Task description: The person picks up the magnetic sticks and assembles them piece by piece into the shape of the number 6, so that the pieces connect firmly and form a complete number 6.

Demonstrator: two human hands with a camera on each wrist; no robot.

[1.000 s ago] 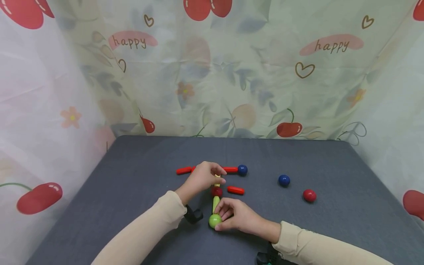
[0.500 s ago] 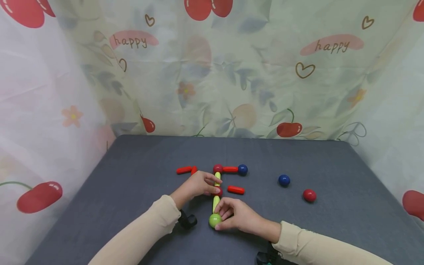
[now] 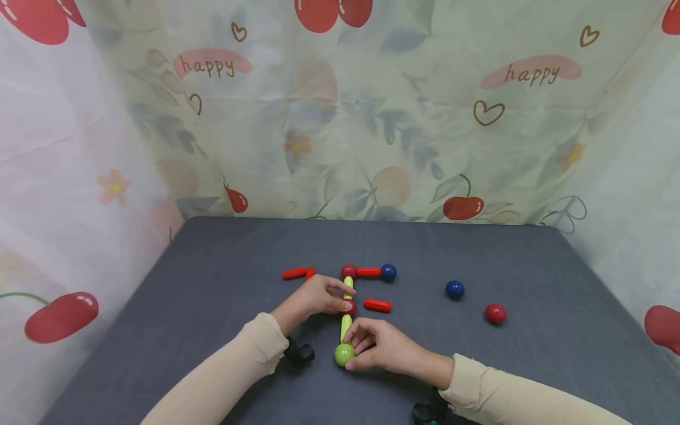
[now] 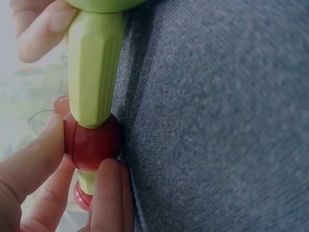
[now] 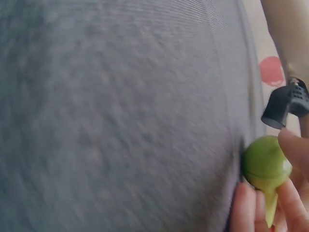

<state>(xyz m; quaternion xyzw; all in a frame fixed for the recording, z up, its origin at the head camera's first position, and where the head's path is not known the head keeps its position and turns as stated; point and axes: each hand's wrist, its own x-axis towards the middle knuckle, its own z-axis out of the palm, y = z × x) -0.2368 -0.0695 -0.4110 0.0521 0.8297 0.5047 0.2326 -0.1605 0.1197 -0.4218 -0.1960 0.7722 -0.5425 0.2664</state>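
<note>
A line of joined pieces runs toward the person: far red ball (image 3: 349, 270), yellow-green rod (image 3: 348, 287), middle red ball (image 4: 96, 143), second yellow-green rod (image 4: 94, 67) and green ball (image 3: 344, 355). From the far red ball a red rod (image 3: 369, 272) leads right to a blue ball (image 3: 388, 272). My left hand (image 3: 317, 298) pinches the middle red ball between thumb and fingers, as the left wrist view shows. My right hand (image 3: 390, 347) grips the green ball (image 5: 266, 162) with thumb and fingertips, at the near end of the line.
A loose red rod (image 3: 378, 305) lies right of the line. Two more red rods, one of them (image 3: 294, 273) in plain view, lie beyond my left hand. Farther right on the dark table (image 3: 531, 265) are a blue ball (image 3: 455, 289) and a red ball (image 3: 496, 314). Patterned cloth hangs behind.
My left hand has come nearer from the far yellow-green rod to the middle red ball, uncovering the far red ball. My right hand has stayed at the green ball.
</note>
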